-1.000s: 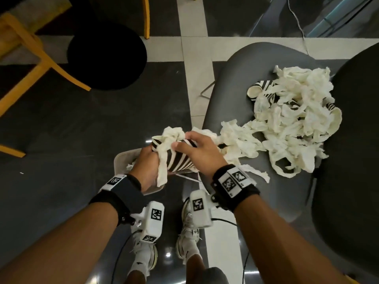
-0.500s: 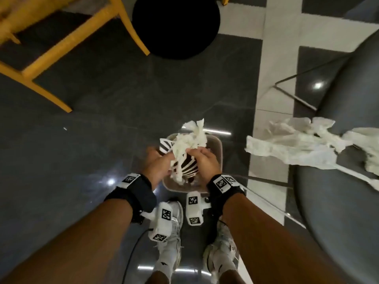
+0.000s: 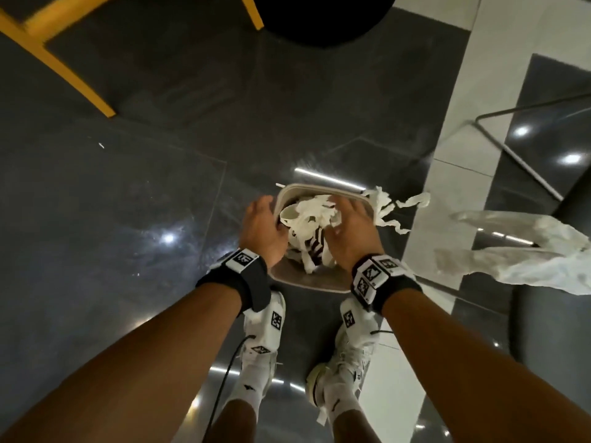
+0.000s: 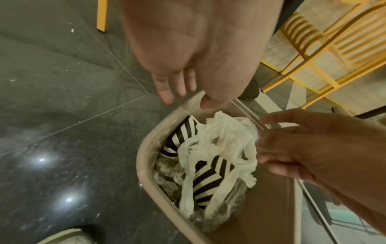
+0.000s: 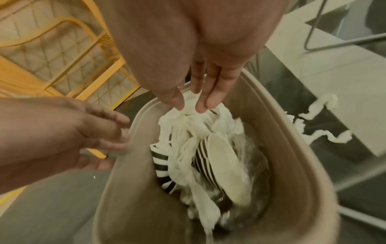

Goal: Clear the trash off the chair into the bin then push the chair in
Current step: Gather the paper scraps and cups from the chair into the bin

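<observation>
The beige bin (image 3: 313,284) stands on the floor just ahead of my feet. Black-and-white striped paper cups (image 3: 315,247) and a tangle of white paper strips (image 3: 315,211) lie inside it. My left hand (image 3: 260,228) hovers open at the bin's left rim, holding nothing. My right hand (image 3: 348,225) is open over the bin, straight fingertips (image 5: 200,105) touching the paper (image 5: 188,128). One strip (image 3: 388,206) trails out over the right rim. The dark grey chair seat (image 3: 556,330) is at the right edge, with more white paper (image 3: 518,260) hanging off it.
Yellow chair legs (image 3: 64,68) and a black round base (image 3: 323,20) stand on the dark floor beyond the bin. The grey chair's thin metal leg frame (image 3: 511,155) runs along the floor at the right. My white shoes (image 3: 259,346) are right behind the bin.
Both hands carried the cup-and-paper bundle from the chair down to the bin and let go of it. It now lies inside the bin, and both hands are open.
</observation>
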